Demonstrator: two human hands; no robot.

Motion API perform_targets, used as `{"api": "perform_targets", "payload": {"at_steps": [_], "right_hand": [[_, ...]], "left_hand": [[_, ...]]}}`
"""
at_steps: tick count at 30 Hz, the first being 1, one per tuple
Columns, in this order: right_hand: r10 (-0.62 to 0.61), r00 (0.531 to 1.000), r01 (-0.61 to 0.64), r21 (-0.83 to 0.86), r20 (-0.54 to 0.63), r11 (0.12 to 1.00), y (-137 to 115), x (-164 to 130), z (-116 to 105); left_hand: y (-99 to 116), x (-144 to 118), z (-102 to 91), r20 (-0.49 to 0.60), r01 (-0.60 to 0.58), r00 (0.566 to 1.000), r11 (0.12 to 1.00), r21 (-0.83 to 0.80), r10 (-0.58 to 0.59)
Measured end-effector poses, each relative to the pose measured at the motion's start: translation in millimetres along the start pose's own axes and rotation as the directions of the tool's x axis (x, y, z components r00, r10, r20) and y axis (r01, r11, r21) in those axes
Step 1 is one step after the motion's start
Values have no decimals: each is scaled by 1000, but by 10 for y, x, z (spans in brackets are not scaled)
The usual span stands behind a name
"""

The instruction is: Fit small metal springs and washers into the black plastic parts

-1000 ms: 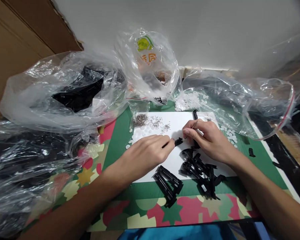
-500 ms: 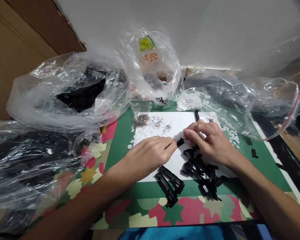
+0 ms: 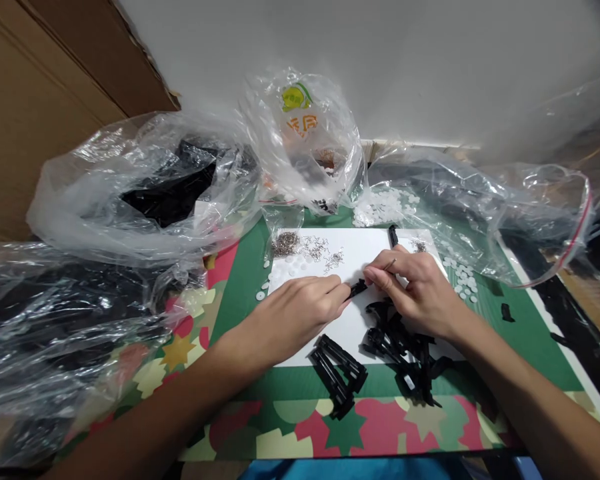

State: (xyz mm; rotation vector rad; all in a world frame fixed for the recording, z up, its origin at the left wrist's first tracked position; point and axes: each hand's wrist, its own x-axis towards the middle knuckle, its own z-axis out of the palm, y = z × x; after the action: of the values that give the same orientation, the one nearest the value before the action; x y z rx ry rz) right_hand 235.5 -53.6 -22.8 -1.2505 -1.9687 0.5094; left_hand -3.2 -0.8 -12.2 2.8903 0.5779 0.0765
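Near the middle of the white sheet (image 3: 360,320), the left hand (image 3: 290,313) is pinching a small black clip (image 3: 359,288) while the right hand (image 3: 420,290) is gripping a thin metal pick (image 3: 390,264) at it, with a stack of clips (image 3: 337,373) lying at the sheet's near edge and a loose black heap (image 3: 405,347) beside it, seemingly still waiting.
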Motion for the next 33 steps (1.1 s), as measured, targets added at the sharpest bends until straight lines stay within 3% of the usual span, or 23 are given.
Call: {"api": "perform_targets", "payload": {"at_steps": [8, 12, 16, 19, 23, 26, 30, 33], "right_hand": [[97, 995, -98, 28, 34, 995, -66, 25, 19], [146, 986, -140, 66, -81, 988, -88, 31, -62], [104, 981, -94, 67, -162, 993, -73, 26, -139], [48, 995, -42, 69, -93, 997, -64, 33, -151], [103, 993, -107, 86, 53, 990, -86, 50, -124], [95, 994, -102, 126, 61, 987, -116, 67, -114], [0, 1000, 3, 139, -23, 990, -175, 103, -168], [8, 997, 4, 166, -73, 986, -216, 118, -229]], "left_hand": [[37, -19, -2, 1, 21, 1000, 1000, 15, -21], [14, -17, 2, -30, 70, 997, 996, -47, -71], [-37, -42, 26, -197, 32, 978, 987, -160, -63], [-85, -60, 4, -373, -23, 926, 976, -218, -62], [-123, -64, -80, -512, -91, 858, 970, -227, -40], [-113, -62, -125, -545, -110, 838, 965, -240, -40], [-92, -53, -139, -531, -126, 844, 935, -332, -75], [-108, -39, -131, -532, -117, 840, 920, -373, -108]]}}
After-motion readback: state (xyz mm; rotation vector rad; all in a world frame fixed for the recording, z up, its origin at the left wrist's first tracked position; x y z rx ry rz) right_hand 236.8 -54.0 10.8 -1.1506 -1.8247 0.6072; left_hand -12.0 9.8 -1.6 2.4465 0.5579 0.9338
